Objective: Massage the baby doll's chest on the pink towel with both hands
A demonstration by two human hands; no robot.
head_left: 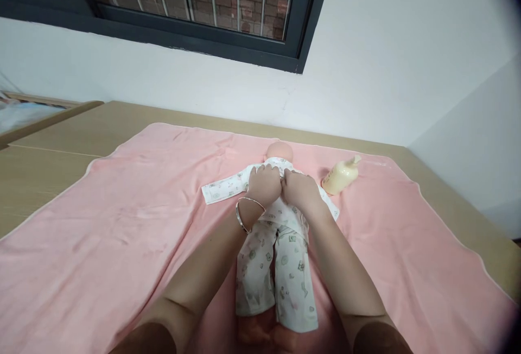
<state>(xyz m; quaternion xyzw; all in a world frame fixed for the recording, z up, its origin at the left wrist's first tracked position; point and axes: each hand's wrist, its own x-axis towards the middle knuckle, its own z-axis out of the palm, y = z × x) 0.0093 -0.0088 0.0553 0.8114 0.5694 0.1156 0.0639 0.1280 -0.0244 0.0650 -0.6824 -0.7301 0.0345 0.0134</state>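
A baby doll lies on its back on a pink blanket, its head toward the wall and its feet toward me. It wears a white patterned top with long sleeves and matching trousers. Over the doll's chest, my left hand, with a silver bangle at the wrist, is closed on the front of the top. Right beside it my right hand also pinches the cloth. The fingertips and the exact bit of fabric between them are hidden.
The pink blanket covers much of a wooden surface. A cream pump bottle stands on it to the right of the doll. Behind are a white wall and a dark-framed window with bars.
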